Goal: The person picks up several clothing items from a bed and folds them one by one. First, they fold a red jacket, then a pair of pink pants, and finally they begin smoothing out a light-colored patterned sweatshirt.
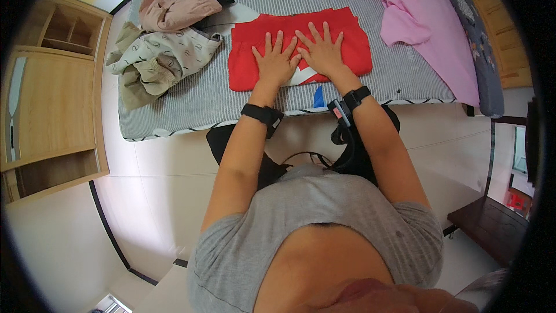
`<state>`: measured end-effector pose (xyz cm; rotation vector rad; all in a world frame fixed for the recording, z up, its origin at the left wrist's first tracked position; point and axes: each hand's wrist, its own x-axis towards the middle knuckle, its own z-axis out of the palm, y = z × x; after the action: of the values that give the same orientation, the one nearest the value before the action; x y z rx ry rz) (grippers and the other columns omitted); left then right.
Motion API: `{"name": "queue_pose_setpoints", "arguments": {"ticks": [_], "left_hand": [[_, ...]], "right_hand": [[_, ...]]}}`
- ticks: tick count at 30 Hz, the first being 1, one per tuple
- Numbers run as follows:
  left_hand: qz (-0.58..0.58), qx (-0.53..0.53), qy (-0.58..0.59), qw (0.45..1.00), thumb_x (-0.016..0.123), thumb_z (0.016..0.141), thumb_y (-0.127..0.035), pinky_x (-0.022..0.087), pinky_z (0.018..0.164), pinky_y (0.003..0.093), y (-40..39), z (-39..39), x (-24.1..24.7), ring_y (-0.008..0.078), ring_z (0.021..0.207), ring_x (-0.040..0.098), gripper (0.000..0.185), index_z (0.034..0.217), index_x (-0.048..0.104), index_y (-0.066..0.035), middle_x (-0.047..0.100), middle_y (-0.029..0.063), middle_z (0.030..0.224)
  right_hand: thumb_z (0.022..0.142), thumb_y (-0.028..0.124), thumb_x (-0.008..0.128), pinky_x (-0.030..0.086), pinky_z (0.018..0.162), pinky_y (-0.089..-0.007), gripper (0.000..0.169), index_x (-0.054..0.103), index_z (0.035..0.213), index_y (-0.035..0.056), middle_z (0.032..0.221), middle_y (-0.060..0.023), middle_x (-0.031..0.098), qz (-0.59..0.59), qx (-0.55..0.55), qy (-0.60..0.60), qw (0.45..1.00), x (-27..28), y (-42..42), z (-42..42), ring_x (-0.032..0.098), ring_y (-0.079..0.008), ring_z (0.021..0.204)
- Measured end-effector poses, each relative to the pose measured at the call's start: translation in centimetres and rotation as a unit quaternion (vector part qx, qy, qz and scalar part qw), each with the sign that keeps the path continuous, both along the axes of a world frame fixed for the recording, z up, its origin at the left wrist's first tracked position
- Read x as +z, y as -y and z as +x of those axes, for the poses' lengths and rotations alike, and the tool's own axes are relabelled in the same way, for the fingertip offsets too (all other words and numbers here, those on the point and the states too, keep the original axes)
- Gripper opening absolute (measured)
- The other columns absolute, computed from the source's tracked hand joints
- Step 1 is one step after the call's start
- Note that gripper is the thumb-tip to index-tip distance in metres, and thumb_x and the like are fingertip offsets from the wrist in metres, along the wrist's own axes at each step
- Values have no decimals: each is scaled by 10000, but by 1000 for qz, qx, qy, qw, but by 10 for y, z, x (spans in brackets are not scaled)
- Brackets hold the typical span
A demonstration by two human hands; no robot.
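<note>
A red garment [243,58] with a white patch at its near side lies folded flat on a striped mattress [195,104]. My left hand [276,61] rests palm down on its middle, fingers spread. Just right of it, my right hand [322,50] presses flat on the same cloth, its fingers apart too. The thumbs nearly meet. Neither hand grips anything. Both wrists wear black straps, and a small device hangs by the right one.
Left of the red garment is a heap of clothes, with a patterned white garment [186,48], khaki cloth [143,80] and a pinkish garment [178,8]. A pink sheet [417,21] and a dark pillow [473,39] lie right. A wooden cabinet [56,104] stands left.
</note>
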<state>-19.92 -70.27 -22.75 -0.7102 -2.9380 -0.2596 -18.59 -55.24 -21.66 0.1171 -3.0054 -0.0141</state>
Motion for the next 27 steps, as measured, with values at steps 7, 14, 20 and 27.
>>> {"name": "queue_pose_setpoints", "arguments": {"ticks": [7,14,20,27], "left_hand": [[35,12,60,997,390,749,-621,56,976,603,18,-10,0,315,1304,75,718,1338,255,-233,172,54,1411],[84,21,91,992,456,693,-657,61,1005,546,33,-18,-10,311,1307,56,830,1352,213,-215,142,57,1419],[66,47,94,992,419,750,-615,63,1025,490,48,-21,-12,274,1313,63,747,1349,222,-213,128,71,1421],[55,74,69,993,315,827,-541,72,1033,465,61,-16,-18,264,1312,77,622,1345,234,-206,144,76,1416]], "right_hand": [[756,641,363,37,920,-680,665,271,1321,304,1407,-74,176,-37,-49,-1,998,-6,-12,-4,65,-380,1288],[726,680,371,35,951,-642,717,307,1313,274,1405,-75,184,-69,-90,-13,993,-15,-32,-3,70,-348,1296],[729,676,370,47,996,-572,719,303,1316,266,1402,-80,190,-87,-111,-13,990,-18,-43,-1,76,-312,1303],[753,656,347,62,1023,-506,710,299,1322,233,1409,-77,170,-116,-130,-27,984,-24,-57,4,87,-285,1306]]}}
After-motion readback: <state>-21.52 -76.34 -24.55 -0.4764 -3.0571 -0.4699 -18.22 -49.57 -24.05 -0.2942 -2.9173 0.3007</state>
